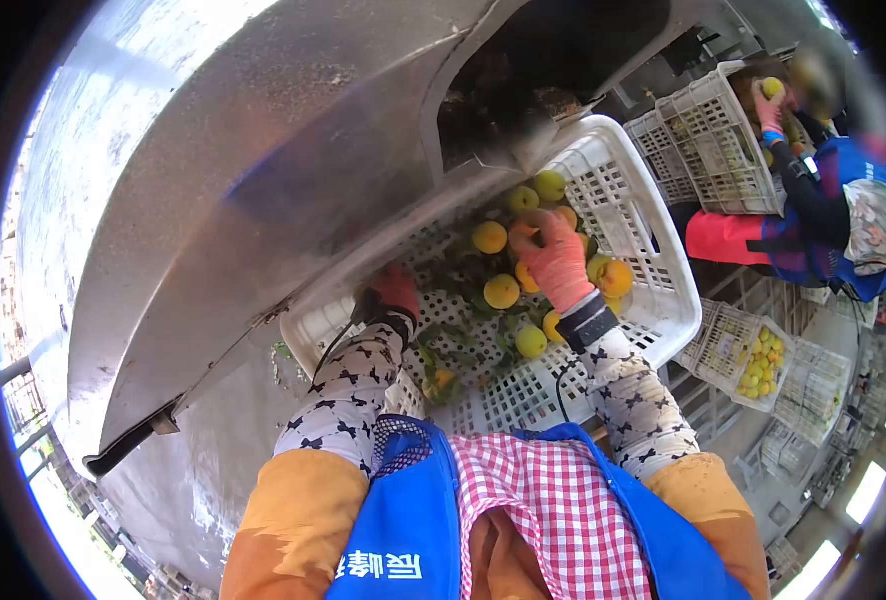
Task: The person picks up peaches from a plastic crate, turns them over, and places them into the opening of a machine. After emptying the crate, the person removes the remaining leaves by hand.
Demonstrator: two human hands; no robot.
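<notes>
A white plastic crate (653,215) lies in front of me, holding several yellow-orange peaches (501,291), greener ones and loose green leaves (453,335). My right hand (555,262), in a pink glove, is over the peaches with thumb and fingers curled together; whether a fruit is inside the grip is hidden. Peaches lie close around that hand. On the crate's left side, my left hand (397,290), also gloved in pink, reaches in near the metal edge. Shadow and blur obscure its fingers.
A large curved metal machine panel (263,150) rises at left, with a dark opening (523,80) behind the crate. At right, a co-worker (843,210) holds a fruit beside stacked crates (718,140). Lower right stands another crate of fruit (763,365).
</notes>
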